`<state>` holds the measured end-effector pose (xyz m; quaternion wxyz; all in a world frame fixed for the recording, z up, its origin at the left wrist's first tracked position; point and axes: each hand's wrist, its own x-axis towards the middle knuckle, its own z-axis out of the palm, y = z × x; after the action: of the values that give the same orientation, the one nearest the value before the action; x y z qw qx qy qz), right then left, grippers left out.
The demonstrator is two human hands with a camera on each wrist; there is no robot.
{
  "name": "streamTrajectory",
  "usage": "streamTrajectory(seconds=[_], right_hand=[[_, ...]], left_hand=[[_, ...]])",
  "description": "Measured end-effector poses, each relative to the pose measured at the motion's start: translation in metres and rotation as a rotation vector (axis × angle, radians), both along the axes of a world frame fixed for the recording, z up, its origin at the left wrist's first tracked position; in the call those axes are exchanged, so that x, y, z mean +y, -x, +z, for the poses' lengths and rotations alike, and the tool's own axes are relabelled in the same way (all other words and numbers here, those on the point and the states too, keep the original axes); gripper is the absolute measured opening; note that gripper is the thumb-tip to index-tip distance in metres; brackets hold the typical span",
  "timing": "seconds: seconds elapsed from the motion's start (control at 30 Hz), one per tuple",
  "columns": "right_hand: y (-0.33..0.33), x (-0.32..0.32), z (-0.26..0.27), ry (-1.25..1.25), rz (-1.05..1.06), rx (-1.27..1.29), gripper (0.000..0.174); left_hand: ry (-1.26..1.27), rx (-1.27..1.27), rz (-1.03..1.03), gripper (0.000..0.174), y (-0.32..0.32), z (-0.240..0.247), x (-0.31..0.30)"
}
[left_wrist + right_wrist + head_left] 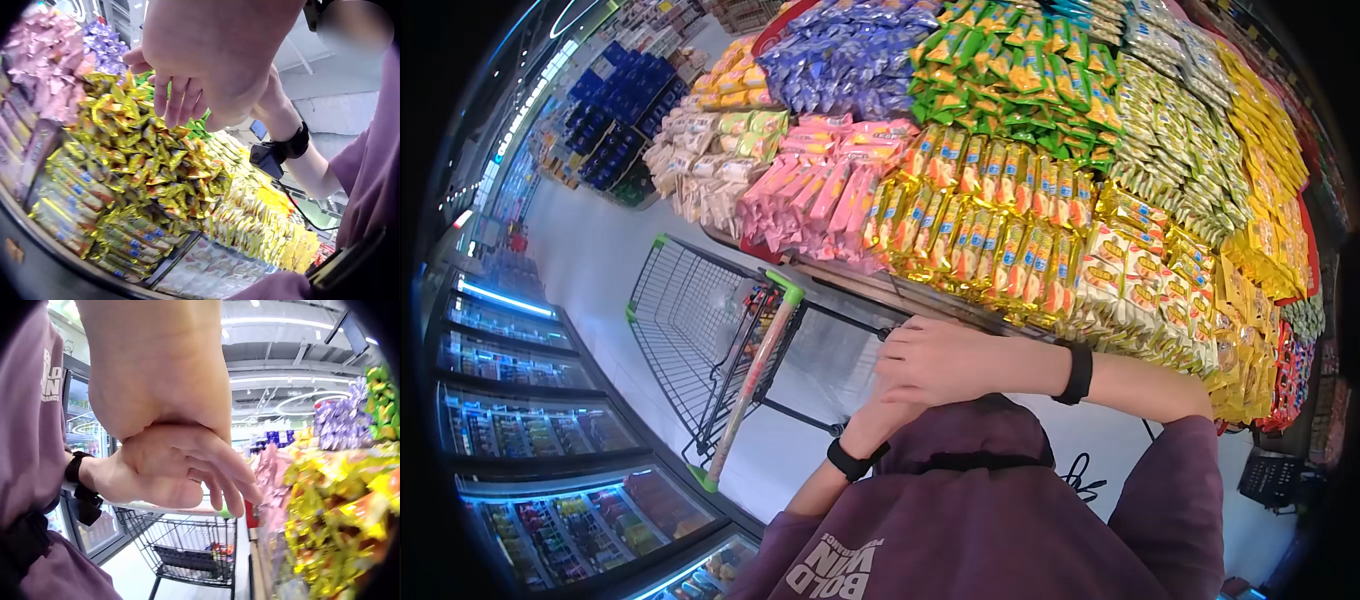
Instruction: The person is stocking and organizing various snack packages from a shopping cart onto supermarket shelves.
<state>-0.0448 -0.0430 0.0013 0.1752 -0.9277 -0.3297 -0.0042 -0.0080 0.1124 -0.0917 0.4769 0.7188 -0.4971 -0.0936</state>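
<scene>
My right hand (935, 358) lies across my left hand (878, 420) in front of my body, in the head view. Neither hand holds any goods. In the right wrist view the left hand (165, 465) shows below the right wrist, its fingers loosely extended. Black bands circle both wrists. Ahead and to the left stands a wire shopping cart (690, 300) with green corner pieces, apart from the hands. Beyond the hands, gold snack packs (980, 220) are piled on a display, with pink packs (815, 190) to their left.
Purple packs (850, 55), green packs (1020, 75) and yellow packs (1270, 180) fill more of the display. Glass-front refrigerated cases (550, 430) line the left side. A black basket (1272, 478) sits at the right. Pale floor (595, 245) runs beside the cart.
</scene>
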Motion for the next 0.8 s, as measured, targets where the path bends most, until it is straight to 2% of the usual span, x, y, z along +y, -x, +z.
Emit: streamTrajectory(seconds=[0.17,0.43,0.5,0.53,0.63,0.7,0.77,0.8], right_hand=[[-0.022,0.074,-0.053,-0.115,0.114,-0.004,0.036],[-0.043,0.163,-0.091,-0.182,0.249,0.123,0.04],[-0.053,0.165,-0.085,-0.211,0.274,0.145,0.043],[-0.06,0.165,-0.08,-0.194,0.266,0.27,0.049],[-0.091,0.158,-0.075,-0.192,0.121,0.378,0.057],[-0.127,0.145,-0.108,-0.185,0.016,0.319,0.064],[-0.15,0.132,-0.138,-0.033,-0.087,0.165,0.067],[-0.156,0.127,-0.128,0.072,-0.058,0.181,0.07]], left_hand=[[-0.031,0.054,0.134,0.04,0.002,-0.031,0.075],[-0.084,0.05,0.275,0.039,0.003,-0.064,0.149],[-0.194,0.066,0.324,0.036,0.005,-0.064,0.166],[-0.249,0.073,0.343,0.035,0.004,-0.061,0.172],[-0.159,-0.14,0.434,0.027,-0.016,-0.03,0.164],[-0.259,-0.136,0.375,0.024,-0.029,-0.024,0.162],[-0.29,-0.139,0.369,0.022,-0.033,-0.013,0.162],[-0.261,-0.148,0.395,0.02,-0.032,-0.005,0.156]])
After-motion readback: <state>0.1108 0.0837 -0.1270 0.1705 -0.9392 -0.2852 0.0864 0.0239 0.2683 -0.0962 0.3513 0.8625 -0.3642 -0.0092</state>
